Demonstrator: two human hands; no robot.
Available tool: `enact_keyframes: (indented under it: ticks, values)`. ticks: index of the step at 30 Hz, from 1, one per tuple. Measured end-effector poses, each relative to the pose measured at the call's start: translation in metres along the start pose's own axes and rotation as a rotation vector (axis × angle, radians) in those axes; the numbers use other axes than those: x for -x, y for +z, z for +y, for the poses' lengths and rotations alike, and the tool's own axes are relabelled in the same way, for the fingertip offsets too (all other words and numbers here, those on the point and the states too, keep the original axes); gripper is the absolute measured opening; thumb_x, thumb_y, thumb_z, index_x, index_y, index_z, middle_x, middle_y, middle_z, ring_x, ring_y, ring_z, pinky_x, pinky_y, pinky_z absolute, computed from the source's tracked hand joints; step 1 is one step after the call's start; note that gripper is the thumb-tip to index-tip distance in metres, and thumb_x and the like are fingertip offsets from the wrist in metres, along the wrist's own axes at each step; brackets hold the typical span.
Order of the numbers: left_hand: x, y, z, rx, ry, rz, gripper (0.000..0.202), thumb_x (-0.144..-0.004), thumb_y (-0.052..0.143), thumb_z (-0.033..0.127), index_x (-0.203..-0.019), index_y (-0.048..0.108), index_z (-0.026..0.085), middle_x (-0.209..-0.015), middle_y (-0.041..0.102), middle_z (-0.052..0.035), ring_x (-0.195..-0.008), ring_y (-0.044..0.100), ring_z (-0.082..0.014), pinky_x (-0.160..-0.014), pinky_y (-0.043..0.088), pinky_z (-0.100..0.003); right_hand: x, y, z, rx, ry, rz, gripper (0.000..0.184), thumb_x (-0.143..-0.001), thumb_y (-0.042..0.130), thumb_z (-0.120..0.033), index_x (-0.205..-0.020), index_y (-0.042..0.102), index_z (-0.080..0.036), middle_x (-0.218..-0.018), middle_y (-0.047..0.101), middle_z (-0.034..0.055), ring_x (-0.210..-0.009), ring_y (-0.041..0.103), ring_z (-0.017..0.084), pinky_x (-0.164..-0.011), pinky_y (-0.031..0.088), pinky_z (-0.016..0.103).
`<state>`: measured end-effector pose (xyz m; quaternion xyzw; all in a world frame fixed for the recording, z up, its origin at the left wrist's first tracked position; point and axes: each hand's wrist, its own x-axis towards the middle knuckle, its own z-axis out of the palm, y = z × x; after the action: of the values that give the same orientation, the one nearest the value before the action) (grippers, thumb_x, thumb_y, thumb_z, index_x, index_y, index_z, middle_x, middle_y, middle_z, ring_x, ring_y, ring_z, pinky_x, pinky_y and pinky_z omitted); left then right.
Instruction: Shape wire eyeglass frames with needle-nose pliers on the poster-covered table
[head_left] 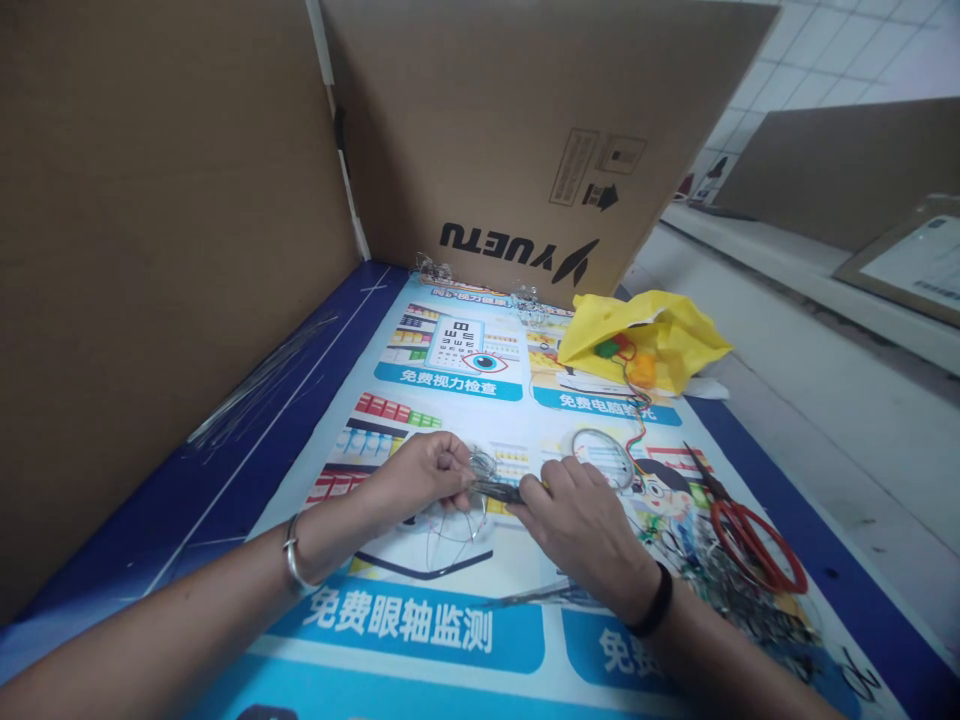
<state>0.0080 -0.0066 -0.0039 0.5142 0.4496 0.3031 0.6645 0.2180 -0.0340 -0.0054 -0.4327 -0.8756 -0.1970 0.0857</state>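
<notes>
My left hand point(421, 470) is closed in a pinch on a small tangle of thin silver wire point(480, 464), with wire loops hanging below it over the printed poster point(420, 620). My right hand point(581, 515) is closed around a slim dark tool point(499, 490), likely pliers, whose tip meets the wire at my left fingertips. A silver bangle is on my left wrist and a black band on my right wrist.
Red-handled scissors point(750, 540) lie at the right beside a pile of small wire pieces point(739, 590). A yellow bag point(645, 335) with coloured bits sits at the back. A wire ring point(600, 455) lies near my right hand. Straight wires point(259, 385) lean on the left cardboard wall point(150, 250).
</notes>
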Motion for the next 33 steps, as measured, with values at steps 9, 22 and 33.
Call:
enact_keyframes:
  ticks: [9,22,33]
  values:
    - [0.0,0.0,-0.001,0.038,0.011,-0.002,0.021,-0.068,0.067,0.024,-0.076,0.049,0.017,-0.051,0.06,0.0023,-0.047,0.055,-0.0101,-0.05,0.041,-0.023,0.006,0.005,-0.005,-0.026,0.021,0.021,0.021,-0.084,0.054,-0.038,-0.072,0.052,-0.02,-0.07,0.05,0.0044,-0.069,0.039,0.019,-0.063,0.021,0.031]
    - [-0.006,-0.007,0.0,-0.033,0.057,0.095,0.018,-0.069,0.064,0.019,-0.074,0.047,0.017,-0.052,0.061,0.0015,-0.046,0.054,-0.0099,-0.048,0.041,-0.022,0.004,0.008,0.016,-0.216,-0.077,0.002,0.018,-0.085,0.052,-0.032,-0.078,0.058,-0.017,-0.075,0.054,0.0049,-0.075,0.045,0.018,-0.07,0.029,0.03]
    - [-0.004,-0.002,-0.003,-0.096,0.097,-0.005,0.015,-0.068,0.061,0.018,-0.072,0.047,0.018,-0.054,0.061,0.0023,-0.046,0.053,-0.0092,-0.046,0.039,-0.021,0.004,0.008,0.022,-0.234,0.016,0.133,0.018,-0.086,0.049,-0.03,-0.084,0.059,-0.016,-0.079,0.056,0.0066,-0.079,0.047,0.019,-0.071,0.032,0.031]
